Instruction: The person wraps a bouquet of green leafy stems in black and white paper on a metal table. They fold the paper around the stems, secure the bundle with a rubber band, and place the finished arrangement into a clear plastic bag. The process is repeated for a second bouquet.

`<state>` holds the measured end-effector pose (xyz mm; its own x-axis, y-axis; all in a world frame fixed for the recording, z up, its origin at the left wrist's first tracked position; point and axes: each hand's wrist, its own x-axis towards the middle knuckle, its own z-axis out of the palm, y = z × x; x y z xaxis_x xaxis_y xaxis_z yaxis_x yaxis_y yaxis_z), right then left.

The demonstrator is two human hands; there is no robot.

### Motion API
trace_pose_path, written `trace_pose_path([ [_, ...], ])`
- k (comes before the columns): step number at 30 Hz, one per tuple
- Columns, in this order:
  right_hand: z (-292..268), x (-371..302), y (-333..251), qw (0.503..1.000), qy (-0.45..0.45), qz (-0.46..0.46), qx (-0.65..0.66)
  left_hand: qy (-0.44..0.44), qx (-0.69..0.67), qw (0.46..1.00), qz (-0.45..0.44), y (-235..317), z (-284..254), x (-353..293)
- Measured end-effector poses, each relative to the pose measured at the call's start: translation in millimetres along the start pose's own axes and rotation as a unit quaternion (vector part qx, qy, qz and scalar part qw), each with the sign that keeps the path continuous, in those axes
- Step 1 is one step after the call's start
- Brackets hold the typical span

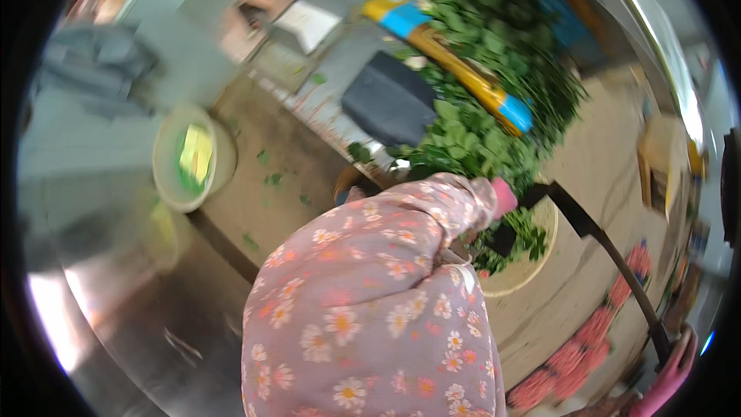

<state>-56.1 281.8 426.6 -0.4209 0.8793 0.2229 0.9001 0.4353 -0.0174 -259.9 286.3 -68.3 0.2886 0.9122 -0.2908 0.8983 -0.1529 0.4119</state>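
Observation:
My left arm, in a mauve flowered sleeve, reaches across the middle. At its cuff shows a bit of my left hand [504, 197] in a pink glove, over leafy green stems [475, 135]; its fingers are hidden. Far to the lower right, my right hand [673, 374], also gloved in pink, is closed around the end of a long, thin black tool [614, 251]. The tool slants up to the left, its wider end close to my left hand. Beneath lies a cream round tub [540, 262] holding cut leaves.
A large leafy bundle with a yellow and blue wrap [463, 62] lies on the grey table [309, 96], beside a dark grey block [390, 99]. A white bucket [220, 158] stands on the floor at left. Pink flower bunches [567, 355] lie at lower right, a cardboard box [660, 162] above them.

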Motion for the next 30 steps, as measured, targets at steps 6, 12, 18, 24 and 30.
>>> trace_pose_path([
  [6,40,-161,-46,0.973,-0.230,0.007,-0.010,0.043,-0.032,0.994,-0.093,-62,-34,23],
  [12,322,-407,-30,0.810,-0.261,0.404,0.336,0.053,0.036,0.996,-0.058,-44,-4,20],
  [18,549,-410,-6,0.764,-0.506,0.394,0.076,0.068,0.045,0.996,-0.048,-36,-18,6],
  [24,419,-184,18,0.906,-0.002,0.231,0.354,0.093,0.041,0.992,-0.072,-34,0,6],
  [30,456,-255,31,0.872,-0.272,0.314,0.258,0.072,0.062,0.990,-0.101,-31,-4,2],
])
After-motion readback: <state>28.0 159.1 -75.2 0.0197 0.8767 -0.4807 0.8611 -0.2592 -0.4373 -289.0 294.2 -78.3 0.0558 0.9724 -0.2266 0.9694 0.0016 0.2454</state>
